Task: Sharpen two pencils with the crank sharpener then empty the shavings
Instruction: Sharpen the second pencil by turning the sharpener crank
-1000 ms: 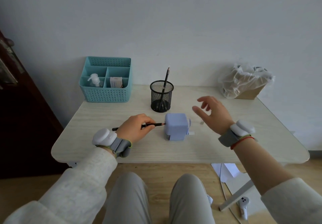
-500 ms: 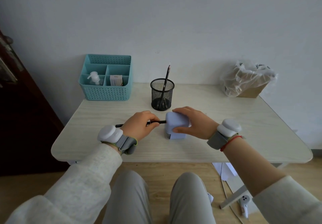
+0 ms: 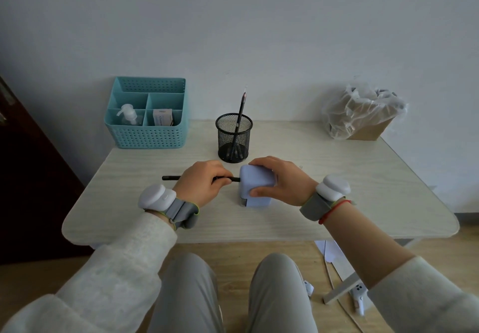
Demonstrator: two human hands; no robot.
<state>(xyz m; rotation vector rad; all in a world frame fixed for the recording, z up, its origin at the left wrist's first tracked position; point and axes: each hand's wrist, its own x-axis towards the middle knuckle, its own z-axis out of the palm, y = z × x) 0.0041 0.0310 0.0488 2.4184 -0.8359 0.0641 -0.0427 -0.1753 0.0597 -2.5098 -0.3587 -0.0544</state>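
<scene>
Pencil (image 3: pixel 171 177): held level just above the table (image 3: pixel 363 190), tip at the left face of the sharpener (image 3: pixel 256 185); how deep it sits cannot be told.
Left hand (image 3: pixel 201 185): fingers pinch the shaft just beside the sharpener.
Right hand (image 3: pixel 282 181): wraps the sharpener's top and near side, pinning it down; the crank is hidden.
Risk, skew: a tilted push would likely jam or snap the lead.
Risk, slip: a loose right-hand hold could let the sharpener slide or tip.

Looks like a home desk corner: small pale table (image 3: pixel 337 177) against a bare wall (image 3: pixel 259 34), teal organizer (image 3: pixel 145 133) and mesh pen cup (image 3: pixel 233 138) beyond the left hand (image 3: pixel 202 185), wood floor (image 3: pixel 233 253).
</scene>
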